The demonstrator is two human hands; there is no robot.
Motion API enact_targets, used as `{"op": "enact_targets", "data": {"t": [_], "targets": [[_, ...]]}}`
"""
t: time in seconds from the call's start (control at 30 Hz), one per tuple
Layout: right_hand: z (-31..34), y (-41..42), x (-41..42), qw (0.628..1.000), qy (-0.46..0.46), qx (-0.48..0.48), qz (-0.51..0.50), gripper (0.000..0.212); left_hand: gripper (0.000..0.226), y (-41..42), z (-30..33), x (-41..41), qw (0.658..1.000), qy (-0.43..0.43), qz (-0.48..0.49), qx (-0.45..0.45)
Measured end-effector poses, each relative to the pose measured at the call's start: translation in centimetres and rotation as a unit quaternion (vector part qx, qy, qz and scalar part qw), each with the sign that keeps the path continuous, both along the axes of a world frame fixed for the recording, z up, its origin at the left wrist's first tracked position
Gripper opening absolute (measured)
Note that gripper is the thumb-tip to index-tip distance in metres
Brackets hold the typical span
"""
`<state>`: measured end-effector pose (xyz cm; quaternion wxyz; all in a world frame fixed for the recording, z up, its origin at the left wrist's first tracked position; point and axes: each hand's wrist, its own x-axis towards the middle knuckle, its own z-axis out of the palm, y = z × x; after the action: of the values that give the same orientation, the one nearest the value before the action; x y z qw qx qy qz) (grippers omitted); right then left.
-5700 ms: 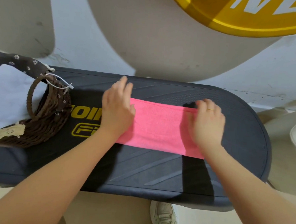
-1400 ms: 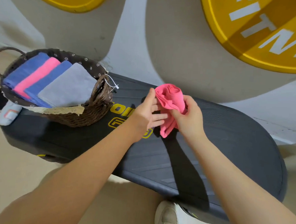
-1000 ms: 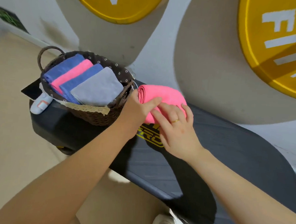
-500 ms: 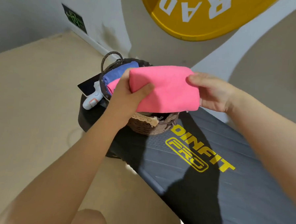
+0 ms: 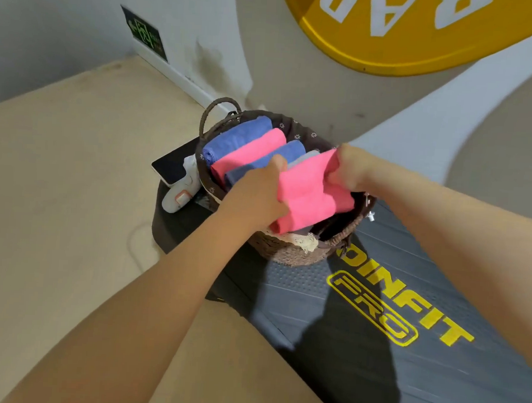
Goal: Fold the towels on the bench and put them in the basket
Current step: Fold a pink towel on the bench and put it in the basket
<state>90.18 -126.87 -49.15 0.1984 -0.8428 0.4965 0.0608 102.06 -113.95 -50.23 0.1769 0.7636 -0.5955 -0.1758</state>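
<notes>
A folded pink towel (image 5: pixel 311 194) sits at the near right end of the brown wicker basket (image 5: pixel 290 252), which stands on the black bench (image 5: pixel 376 315). My left hand (image 5: pixel 255 197) grips the towel's left edge, thumb on top. My right hand (image 5: pixel 349 171) grips its far right corner with curled fingers. Behind it in the basket lie a blue towel (image 5: pixel 234 138), another pink towel (image 5: pixel 248 157), a second blue towel (image 5: pixel 260 162) and a sliver of a grey one (image 5: pixel 304 158), all folded side by side.
A white handheld device (image 5: pixel 180 190) and a dark tablet (image 5: pixel 171 165) lie on the bench end left of the basket. Yellow lettering marks the bench top. A wall with a large yellow disc rises behind; beige floor spreads to the left.
Both hands have lowered the folded pink towel from above the basket down into its near right end, beside the grey towel. The view has swung left since the folding.
</notes>
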Motion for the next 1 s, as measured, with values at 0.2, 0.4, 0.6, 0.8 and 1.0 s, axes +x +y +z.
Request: {"op": "enact_targets", "data": {"t": [0.2, 0.4, 0.6, 0.8, 1.0], "targets": [[-1.2, 0.0, 1.0, 0.994, 0.100, -0.047, 0.015, 0.035, 0.033, -1.9, -0.9, -0.1, 0.986, -0.143, 0.003, 0.086], [-2.2, 0.8, 1.2, 0.986, 0.132, -0.105, -0.016, 0.038, 0.034, -1.8, -3.8, -1.8, 0.978, -0.178, 0.028, 0.108], [-0.4, -0.1, 0.0, 0.994, 0.095, -0.007, 0.045, 0.040, 0.042, -0.2, -2.1, -0.8, 0.975, -0.211, -0.022, -0.069], [0.5, -0.3, -0.7, 0.968, 0.162, 0.101, 0.165, 0.012, 0.036, 0.3, -1.9, -2.8, 0.966, -0.101, -0.232, 0.044], [-1.2, 1.0, 0.2, 0.920, 0.337, 0.071, 0.186, 0.073, 0.053, 0.4, -3.5, -2.1, 0.954, -0.168, -0.208, 0.134]]}}
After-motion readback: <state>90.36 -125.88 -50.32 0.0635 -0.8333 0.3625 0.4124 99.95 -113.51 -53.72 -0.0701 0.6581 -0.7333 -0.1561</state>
